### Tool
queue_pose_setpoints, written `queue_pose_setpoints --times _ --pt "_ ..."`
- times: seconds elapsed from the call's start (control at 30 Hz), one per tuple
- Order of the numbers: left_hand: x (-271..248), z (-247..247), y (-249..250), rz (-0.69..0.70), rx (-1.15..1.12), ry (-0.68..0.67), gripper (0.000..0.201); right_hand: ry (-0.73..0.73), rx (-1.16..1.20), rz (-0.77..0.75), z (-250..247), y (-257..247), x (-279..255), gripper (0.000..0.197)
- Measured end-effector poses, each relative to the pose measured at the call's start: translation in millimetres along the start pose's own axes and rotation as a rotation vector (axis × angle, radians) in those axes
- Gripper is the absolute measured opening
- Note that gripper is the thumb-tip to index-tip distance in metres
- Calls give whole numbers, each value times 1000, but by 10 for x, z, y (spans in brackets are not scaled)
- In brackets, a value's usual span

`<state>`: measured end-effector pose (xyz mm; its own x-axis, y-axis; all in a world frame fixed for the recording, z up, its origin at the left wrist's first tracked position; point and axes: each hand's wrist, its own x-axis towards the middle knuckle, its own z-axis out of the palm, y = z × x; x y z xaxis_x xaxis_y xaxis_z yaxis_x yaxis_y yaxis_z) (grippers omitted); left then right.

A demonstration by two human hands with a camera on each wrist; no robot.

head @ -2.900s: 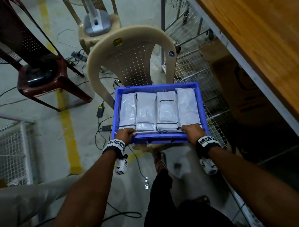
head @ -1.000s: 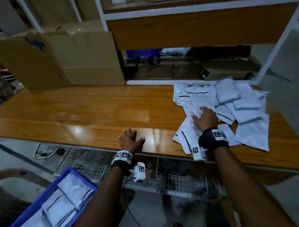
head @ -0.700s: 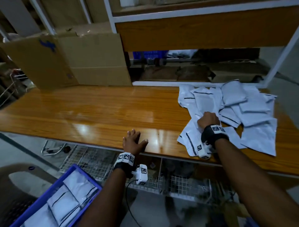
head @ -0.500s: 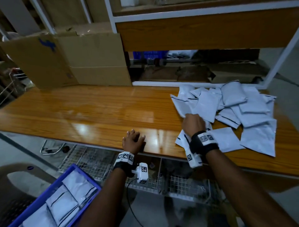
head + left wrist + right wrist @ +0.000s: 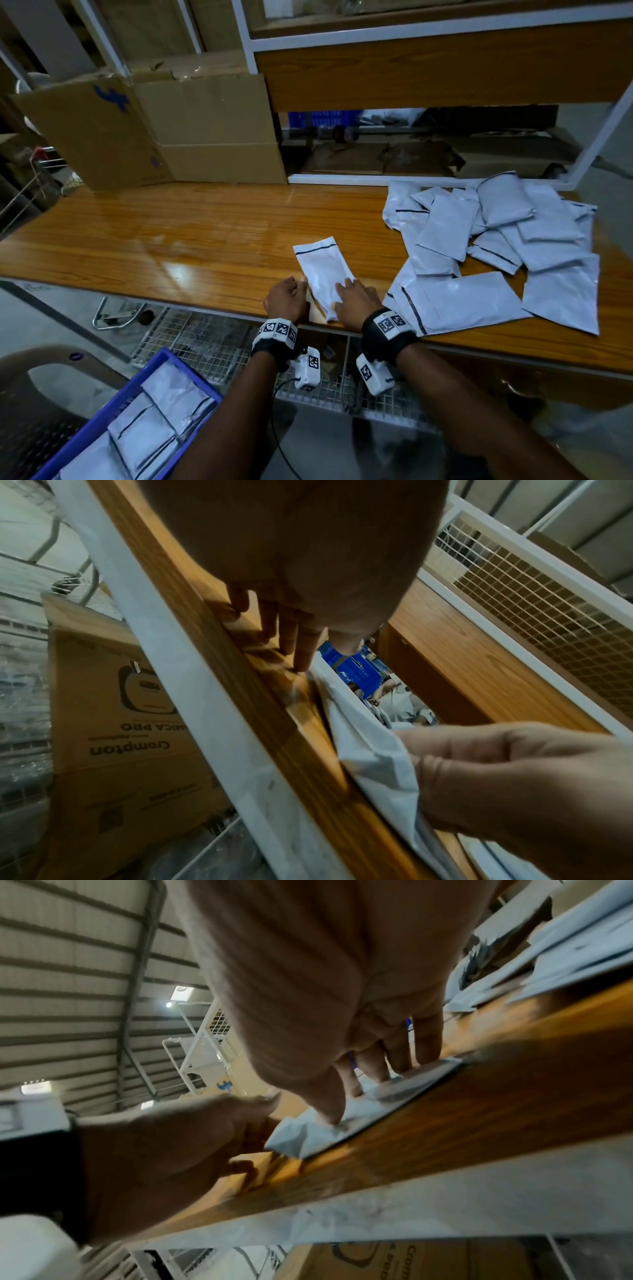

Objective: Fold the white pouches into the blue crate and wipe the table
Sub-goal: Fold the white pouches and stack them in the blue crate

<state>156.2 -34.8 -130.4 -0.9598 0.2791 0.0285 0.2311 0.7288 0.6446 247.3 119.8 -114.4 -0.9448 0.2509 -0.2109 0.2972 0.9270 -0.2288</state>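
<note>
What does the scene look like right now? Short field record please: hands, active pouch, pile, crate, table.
left hand: touches the pouch's left edge, fingers on the table
right hand: fingers press flat on the pouch's near end
active pouch: single, flat, near the table's front edge
pile of pouches: loose, unfolded, to the right
blue crate: lower left, holds folded pouches
table: wooden, glossy

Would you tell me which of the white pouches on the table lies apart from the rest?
The narrow pouch at the table's near edge, under both hands. The other pouches overlap in a heap to its right.
</note>
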Motion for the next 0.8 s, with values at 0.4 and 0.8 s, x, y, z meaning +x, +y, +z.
queue_pose_setpoints --times 0.4,0.8 --pt "100 -36 125 -77 182 -115 50 465 470 510 -734 1047 20 56" --pt "212 -60 -100 -246 -81 -54 53 446 650 906 -834 2171 421 105"
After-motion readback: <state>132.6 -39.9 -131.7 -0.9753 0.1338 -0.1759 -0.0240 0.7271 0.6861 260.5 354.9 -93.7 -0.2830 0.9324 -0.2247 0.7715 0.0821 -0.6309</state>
